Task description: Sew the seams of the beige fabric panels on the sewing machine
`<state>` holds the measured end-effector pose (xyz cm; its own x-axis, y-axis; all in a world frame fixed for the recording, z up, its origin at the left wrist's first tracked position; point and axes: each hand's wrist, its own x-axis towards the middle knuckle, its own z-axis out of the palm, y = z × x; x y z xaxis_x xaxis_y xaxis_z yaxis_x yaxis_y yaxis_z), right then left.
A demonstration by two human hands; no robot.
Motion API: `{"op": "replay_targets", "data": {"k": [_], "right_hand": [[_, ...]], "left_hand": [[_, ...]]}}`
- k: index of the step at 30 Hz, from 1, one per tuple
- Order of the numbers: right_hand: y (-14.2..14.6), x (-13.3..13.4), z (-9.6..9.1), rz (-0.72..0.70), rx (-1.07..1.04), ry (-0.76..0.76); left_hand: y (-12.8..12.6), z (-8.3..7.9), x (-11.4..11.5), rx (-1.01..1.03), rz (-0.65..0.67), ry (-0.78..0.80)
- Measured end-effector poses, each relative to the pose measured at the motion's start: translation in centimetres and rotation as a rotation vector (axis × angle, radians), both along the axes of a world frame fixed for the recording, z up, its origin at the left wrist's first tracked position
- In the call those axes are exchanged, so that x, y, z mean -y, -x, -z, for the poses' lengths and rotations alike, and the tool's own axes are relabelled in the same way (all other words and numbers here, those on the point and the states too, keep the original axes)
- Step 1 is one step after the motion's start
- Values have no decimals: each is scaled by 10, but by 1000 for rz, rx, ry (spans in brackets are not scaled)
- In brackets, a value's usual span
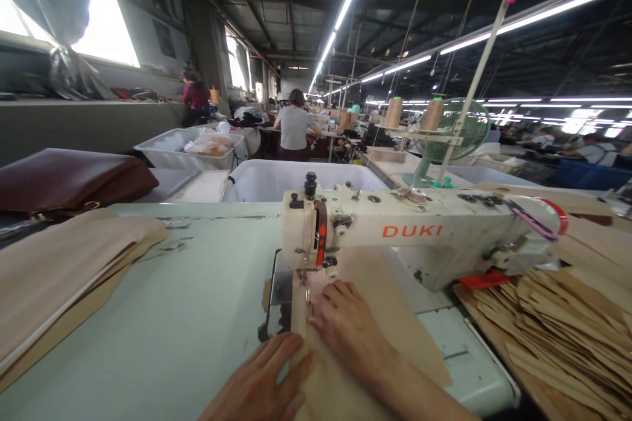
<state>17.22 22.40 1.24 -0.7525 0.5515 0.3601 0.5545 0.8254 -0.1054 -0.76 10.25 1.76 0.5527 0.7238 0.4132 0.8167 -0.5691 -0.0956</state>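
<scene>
A beige fabric piece (390, 302) lies across the bed of a white sewing machine (365, 223), with its left edge running under the presser foot (303, 276). My left hand (261, 375) is at that edge, in front of the needle area, its thumb and fingers closed around the fabric. Just right of the presser foot, my right hand (350, 329) rests palm down on the same piece. Its fingers are bent a little and lie on the fabric; the fingertips are close to the edge. The needle point itself is too small to make out.
Stacked beige panels (64, 276) and a brown leather bag (69, 177) are at left. Many cut strips (557, 335) lie on a board at right. Behind the machine are a white bin (306, 174), thread cones (394, 113) and a fan (464, 131). A person (296, 125) sits farther back.
</scene>
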Motion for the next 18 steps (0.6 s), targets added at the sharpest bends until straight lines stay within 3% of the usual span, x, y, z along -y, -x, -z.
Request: {"op": "replay_targets", "data": {"k": [5,10,14,18], "right_hand": [[-4,6,5,-113,-55,32],[6,-13,7,-17,17,87],[14,-26,-1,-22,-20,153],[15,-28,-8,59,-79,203]], "left_hand": [[1,1,-5,83,32,8],[3,6,-14,101,42,14],[2,4,-11,75,34,35],[2,2,-8,89,28,57]]}}
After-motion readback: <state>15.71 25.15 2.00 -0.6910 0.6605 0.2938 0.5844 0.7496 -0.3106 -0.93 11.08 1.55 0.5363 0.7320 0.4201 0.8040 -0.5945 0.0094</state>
